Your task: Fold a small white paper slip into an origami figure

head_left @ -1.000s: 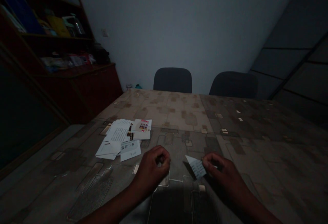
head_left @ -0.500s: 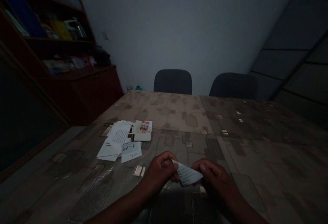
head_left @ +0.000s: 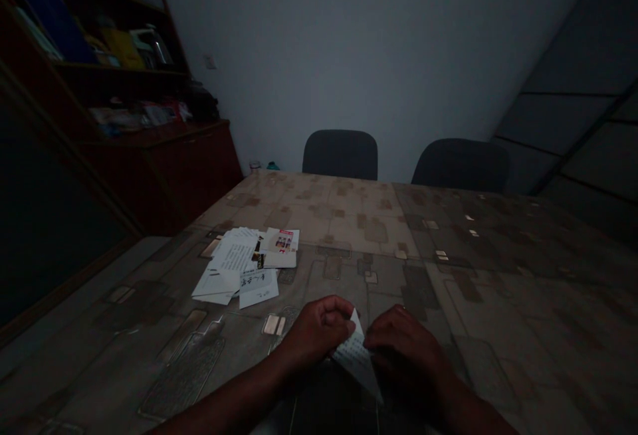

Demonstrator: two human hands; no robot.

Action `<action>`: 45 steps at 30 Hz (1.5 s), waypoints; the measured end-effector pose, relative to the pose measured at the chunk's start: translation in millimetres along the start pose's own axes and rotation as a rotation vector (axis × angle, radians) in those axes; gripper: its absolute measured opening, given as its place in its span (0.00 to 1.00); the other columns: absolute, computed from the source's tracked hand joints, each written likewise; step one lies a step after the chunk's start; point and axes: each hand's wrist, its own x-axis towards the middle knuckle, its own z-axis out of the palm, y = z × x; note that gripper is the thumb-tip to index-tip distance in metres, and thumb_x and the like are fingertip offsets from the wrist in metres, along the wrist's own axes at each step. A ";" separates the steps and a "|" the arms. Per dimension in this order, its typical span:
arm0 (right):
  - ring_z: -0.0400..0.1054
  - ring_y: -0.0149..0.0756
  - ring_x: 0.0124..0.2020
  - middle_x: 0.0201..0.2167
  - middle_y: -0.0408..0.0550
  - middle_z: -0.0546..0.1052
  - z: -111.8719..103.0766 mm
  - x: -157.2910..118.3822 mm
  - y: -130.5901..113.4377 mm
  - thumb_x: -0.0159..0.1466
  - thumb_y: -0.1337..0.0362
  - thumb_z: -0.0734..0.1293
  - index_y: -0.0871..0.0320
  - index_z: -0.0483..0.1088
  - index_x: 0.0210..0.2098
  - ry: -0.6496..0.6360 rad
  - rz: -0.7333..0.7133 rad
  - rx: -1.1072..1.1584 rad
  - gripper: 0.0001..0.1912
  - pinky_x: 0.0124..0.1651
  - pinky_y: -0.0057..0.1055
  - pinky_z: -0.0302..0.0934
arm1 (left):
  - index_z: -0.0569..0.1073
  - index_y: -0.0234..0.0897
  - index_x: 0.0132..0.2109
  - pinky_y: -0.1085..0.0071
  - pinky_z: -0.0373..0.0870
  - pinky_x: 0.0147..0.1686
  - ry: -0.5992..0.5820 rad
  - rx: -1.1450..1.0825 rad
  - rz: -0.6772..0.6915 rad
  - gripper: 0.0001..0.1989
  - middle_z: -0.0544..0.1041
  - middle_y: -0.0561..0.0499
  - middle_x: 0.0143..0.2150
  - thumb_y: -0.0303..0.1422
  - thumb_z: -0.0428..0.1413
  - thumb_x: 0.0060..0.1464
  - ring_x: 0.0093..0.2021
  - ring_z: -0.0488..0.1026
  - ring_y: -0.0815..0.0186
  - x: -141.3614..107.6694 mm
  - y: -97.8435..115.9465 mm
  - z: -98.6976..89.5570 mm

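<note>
Dim room, head view. Far left: dark wooden cabinet (head_left: 164,156) with cluttered shelves above, items too dark to tell. On the patterned table (head_left: 448,269), left of centre, a loose pile of papers (head_left: 244,263), white sheets with print, 1 with a red patch on top at the back, fanned and overlapping, lying flat. Pile sits well apart from the hands, up and to the left of them.

Near front edge, centre: left hand (head_left: 316,329) curled, fingertips pinching the left upper edge of a small white paper slip (head_left: 355,355). Slip has faint print, tilted, lower corner pointing down toward the table edge, held between both hands just above the table. Right hand (head_left: 403,342) right beside it, fingers curled over the slip's right side, gripping it; exact finger contact hard to see in the dark. The 2 hands are close together, nearly touching.

Beyond the table: 2 dark chairs (head_left: 339,154) at the far side, against a plain wall (head_left: 349,43).
</note>
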 end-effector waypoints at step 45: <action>0.63 0.40 0.36 0.30 0.43 0.69 7.4 -15.7 16.0 0.58 0.75 0.68 0.56 0.67 0.27 -0.061 0.418 -0.238 0.09 0.43 0.40 0.52 | 0.71 0.35 0.33 0.65 0.60 0.38 0.103 1.174 0.611 0.04 0.71 0.51 0.34 0.23 0.56 0.54 0.37 0.66 0.62 -7.9 -20.4 9.4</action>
